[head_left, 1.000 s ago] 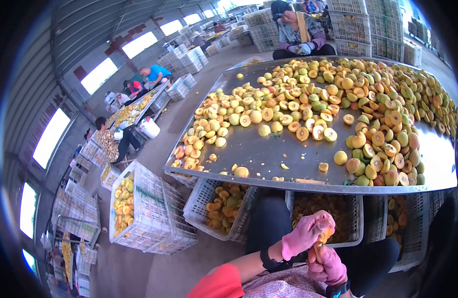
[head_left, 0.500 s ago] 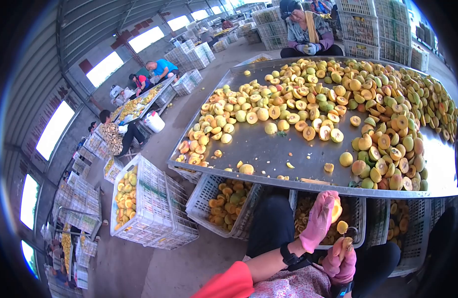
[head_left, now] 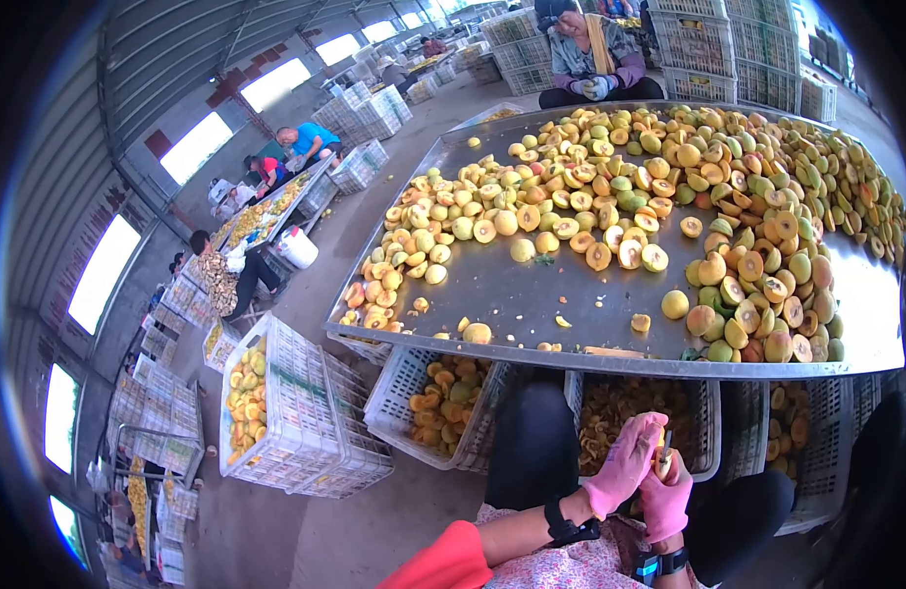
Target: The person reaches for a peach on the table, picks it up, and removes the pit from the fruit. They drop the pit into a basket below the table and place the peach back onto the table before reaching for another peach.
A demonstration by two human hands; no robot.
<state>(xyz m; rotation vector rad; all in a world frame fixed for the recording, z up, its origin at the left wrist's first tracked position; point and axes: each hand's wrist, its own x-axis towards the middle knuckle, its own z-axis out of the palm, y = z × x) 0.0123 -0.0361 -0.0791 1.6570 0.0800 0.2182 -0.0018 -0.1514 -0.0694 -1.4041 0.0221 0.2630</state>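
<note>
Because your pink-gloved left hand pinches what looks like cut orange fruit, mostly hidden, your pink-gloved right hand, curled round a thin metal tool, can likely reach it. The shiny metal table has its near edge beyond; a white plastic crate leaves room above.

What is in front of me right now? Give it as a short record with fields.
Left hand: pink-gloved hand, beside the right
Right hand: pink-gloved hand, close to the left
Between hands: something small and pale, too small to identify
Surface: metal table; bare patch toward its near side
On it: whole and halved fruit, heaped thickest at right
Below near edge: slatted crate with brownish pieces
Far side: seated co-worker, gloved hands together
</note>
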